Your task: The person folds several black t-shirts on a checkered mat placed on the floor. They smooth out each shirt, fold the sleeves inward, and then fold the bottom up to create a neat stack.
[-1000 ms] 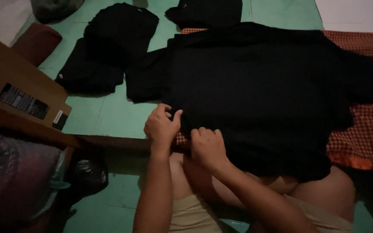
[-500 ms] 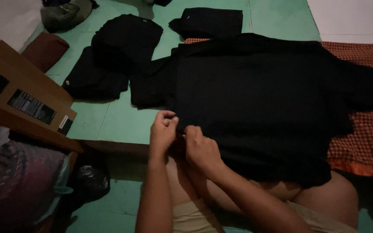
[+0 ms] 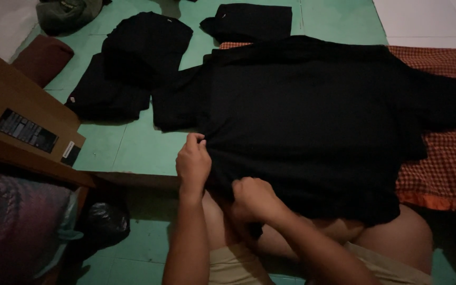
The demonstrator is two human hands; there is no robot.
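A large black T-shirt point(image 3: 312, 121) lies spread flat over the green floor and a red checked cloth point(image 3: 449, 158), its lower edge draped over my knees. My left hand point(image 3: 192, 164) pinches the shirt's near left edge. My right hand point(image 3: 254, 199) grips the hem just right of it, fingers curled into the fabric. Both hands sit close together at the shirt's bottom left corner.
A pile of folded black garments point(image 3: 133, 63) lies at the upper left, another folded black piece point(image 3: 252, 21) at the top. A brown cardboard box point(image 3: 22, 126) stands at the left, a dark bag point(image 3: 101, 224) below it, patterned fabric point(image 3: 11, 232) at the lower left.
The view has shifted down and closer. My hands have drawn slightly apart along the hem, the left moving up the shirt's edge, the right staying low near my knee.
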